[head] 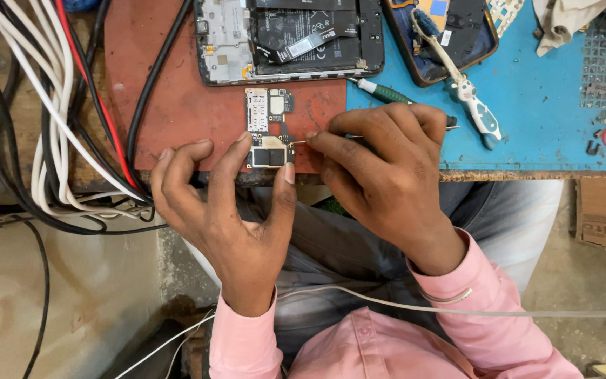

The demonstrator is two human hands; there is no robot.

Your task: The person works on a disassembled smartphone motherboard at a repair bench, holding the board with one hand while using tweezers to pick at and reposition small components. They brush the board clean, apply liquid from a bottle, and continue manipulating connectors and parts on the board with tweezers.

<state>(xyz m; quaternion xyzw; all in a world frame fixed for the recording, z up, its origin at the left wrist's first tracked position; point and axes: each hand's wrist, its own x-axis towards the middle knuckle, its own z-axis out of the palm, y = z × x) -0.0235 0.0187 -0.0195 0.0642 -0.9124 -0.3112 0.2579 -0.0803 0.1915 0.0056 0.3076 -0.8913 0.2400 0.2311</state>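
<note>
A small phone circuit board (268,126) lies on the red-brown mat (177,84) at the near edge of the bench. My left hand (226,210) pinches the board's lower end between forefinger and thumb. My right hand (380,175) grips a thin metal tool, probably tweezers (300,142), whose tip touches the board's right edge. A green-handled screwdriver (387,92) lies just behind my right hand's fingers.
An opened phone (289,38) with its battery showing lies behind the board. A second opened phone (443,35), a white-and-blue tool (471,102) and a cloth (562,21) sit on the blue mat (541,105). A bundle of cables (57,126) hangs at the left.
</note>
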